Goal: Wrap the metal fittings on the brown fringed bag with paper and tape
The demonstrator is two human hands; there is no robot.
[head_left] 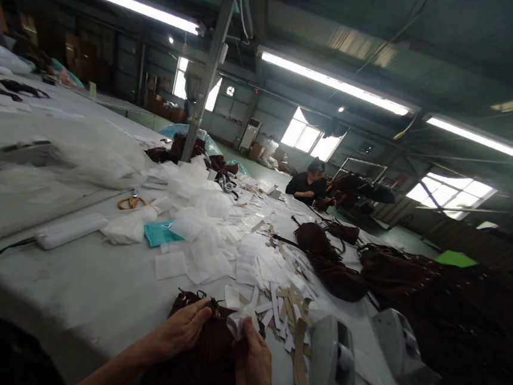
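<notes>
A dark brown bag [208, 358] with thin cords and metal eyelets lies at the near table edge, right in front of me. My left hand [185, 330] is at its upper left, fingers together and the tips closed on the bag's top edge by a cord. Between the thumb and fingers of my right hand [253, 363] is a crumpled piece of thin white wrapping [236, 324], held just above the bag's right side. A small white square [232, 297] shows right behind the wrapping. The lower part of the bag is dark and hard to make out.
Two grey tape dispensers [331, 359] stand at right, beside strips of card [300, 347]. White foam sheets [209, 214], a teal packet [161, 232] and yellow-handled scissors [131, 201] lie further back. Brown bags [330, 264] are heaped at right. A person [307, 185] sits across the table.
</notes>
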